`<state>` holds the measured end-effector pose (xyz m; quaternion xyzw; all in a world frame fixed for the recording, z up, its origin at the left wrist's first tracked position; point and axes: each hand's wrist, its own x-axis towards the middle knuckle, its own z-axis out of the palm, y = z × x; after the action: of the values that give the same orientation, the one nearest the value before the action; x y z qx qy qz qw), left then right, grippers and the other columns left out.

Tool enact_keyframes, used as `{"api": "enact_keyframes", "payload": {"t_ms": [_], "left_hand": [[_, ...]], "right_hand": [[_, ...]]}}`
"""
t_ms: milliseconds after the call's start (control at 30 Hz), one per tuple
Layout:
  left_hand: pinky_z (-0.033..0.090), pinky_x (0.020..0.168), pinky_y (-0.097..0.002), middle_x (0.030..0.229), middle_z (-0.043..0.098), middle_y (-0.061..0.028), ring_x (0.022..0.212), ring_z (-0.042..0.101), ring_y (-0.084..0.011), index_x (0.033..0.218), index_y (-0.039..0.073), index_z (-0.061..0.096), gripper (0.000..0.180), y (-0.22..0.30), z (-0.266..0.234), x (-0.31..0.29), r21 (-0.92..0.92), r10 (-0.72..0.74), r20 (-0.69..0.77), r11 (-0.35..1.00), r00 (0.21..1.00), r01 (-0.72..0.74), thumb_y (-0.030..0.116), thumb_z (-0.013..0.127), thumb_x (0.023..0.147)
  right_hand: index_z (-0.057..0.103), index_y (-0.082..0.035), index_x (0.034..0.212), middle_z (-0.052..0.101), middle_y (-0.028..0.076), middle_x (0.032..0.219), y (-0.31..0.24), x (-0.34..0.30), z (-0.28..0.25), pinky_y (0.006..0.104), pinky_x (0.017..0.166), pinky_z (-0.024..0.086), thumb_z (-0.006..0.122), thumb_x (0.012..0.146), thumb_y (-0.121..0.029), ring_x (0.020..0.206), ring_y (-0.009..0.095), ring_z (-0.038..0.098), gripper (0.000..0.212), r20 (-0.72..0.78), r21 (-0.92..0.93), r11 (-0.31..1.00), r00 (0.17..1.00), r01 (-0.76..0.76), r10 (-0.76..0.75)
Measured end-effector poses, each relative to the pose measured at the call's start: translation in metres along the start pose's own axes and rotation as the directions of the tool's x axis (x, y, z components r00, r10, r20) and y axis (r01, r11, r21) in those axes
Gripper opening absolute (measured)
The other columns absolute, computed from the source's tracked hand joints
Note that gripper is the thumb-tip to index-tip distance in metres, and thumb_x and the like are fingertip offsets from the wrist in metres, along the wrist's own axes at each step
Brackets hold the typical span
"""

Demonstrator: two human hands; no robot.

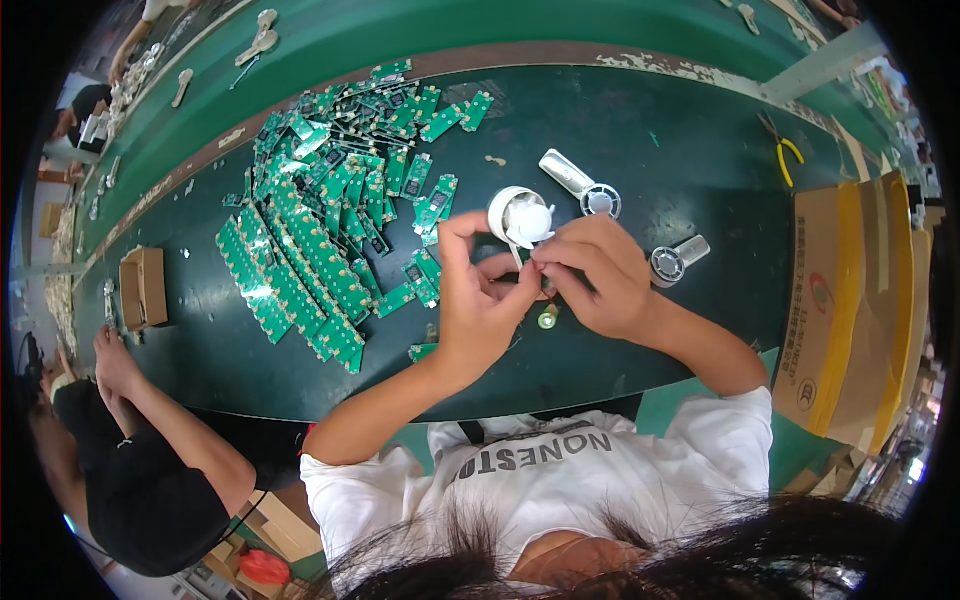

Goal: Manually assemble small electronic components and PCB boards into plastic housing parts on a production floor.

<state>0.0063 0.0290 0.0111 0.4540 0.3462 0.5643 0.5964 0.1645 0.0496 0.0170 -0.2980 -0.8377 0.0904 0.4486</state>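
My left hand [478,300] is closed around a white handheld fan [508,203], its round head pointing away from me and white blades showing. Pinched fingers of my right hand [603,275] meet the left fingertips just below the blades; what they grip is too small to make out. A short greenish cylinder [548,317], like a battery cell, shows below my hands; whether it is attached to the fan is hidden. Beyond my right hand lies a white fan casing [572,179] with a round grille. Another such casing [680,261] lies right of that hand.
A big heap of green circuit boards [330,200] spreads over the dark green table [650,110] at left. Yellow-handled pliers [786,160] lie at far right, near a cardboard box [835,300]. A small open carton [143,288] and a co-worker's hands [118,368] are at left.
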Motion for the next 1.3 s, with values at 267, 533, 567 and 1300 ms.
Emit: {"api": "enact_keyframes", "payload": {"t_ms": [267,533,567,1300], "left_hand": [[0.058,0.082,-0.0317,0.140,0.022,-0.0135,0.113,0.055,-0.0301,0.128,0.007,0.028,0.063,0.009,-0.003,0.003,-0.010,0.055,0.154,0.998,0.987,-0.054,-0.016,0.057,0.078],[0.057,0.081,-0.0273,0.146,0.017,-0.0130,0.111,0.059,-0.0281,0.138,0.007,0.034,0.063,0.015,0.003,-0.002,0.238,0.107,0.240,0.957,0.965,-0.165,-0.011,0.057,0.083],[0.057,0.081,-0.0273,0.146,0.017,-0.0130,0.111,0.059,-0.0281,0.138,0.007,0.034,0.063,0.019,0.003,-0.001,0.234,0.111,0.240,0.958,0.964,-0.169,-0.011,0.057,0.083],[0.048,0.043,-0.0301,0.074,0.060,-0.0035,0.057,0.060,-0.0177,0.091,0.006,0.065,0.020,0.007,-0.034,-0.012,0.672,0.270,0.555,0.412,0.787,-0.615,0.004,0.062,0.071]], "right_hand": [[0.069,0.000,0.092,0.060,0.009,0.094,0.001,-0.002,-0.004,0.0266,0.070,0.049,0.073,0.074,0.003,0.079,0.014,0.059,0.019,0.114,0.597,0.683,0.887,-0.421,0.448],[0.057,0.003,0.089,0.062,0.010,0.090,-0.003,0.003,-0.010,0.0272,0.072,0.053,0.066,0.079,0.007,0.081,0.014,0.062,0.014,0.198,0.764,0.361,0.727,-0.535,0.658],[0.057,0.002,0.088,0.063,0.012,0.089,-0.001,0.007,-0.015,0.0273,0.071,0.053,0.065,0.081,0.006,0.080,0.014,0.062,0.011,0.248,0.785,0.272,0.685,-0.557,0.685],[0.060,-0.001,0.071,0.064,0.009,0.065,0.155,0.147,-0.033,0.0293,0.059,0.050,0.073,0.071,-0.023,0.062,0.017,0.064,0.026,0.292,-0.112,0.653,0.604,-0.749,0.742]]}}
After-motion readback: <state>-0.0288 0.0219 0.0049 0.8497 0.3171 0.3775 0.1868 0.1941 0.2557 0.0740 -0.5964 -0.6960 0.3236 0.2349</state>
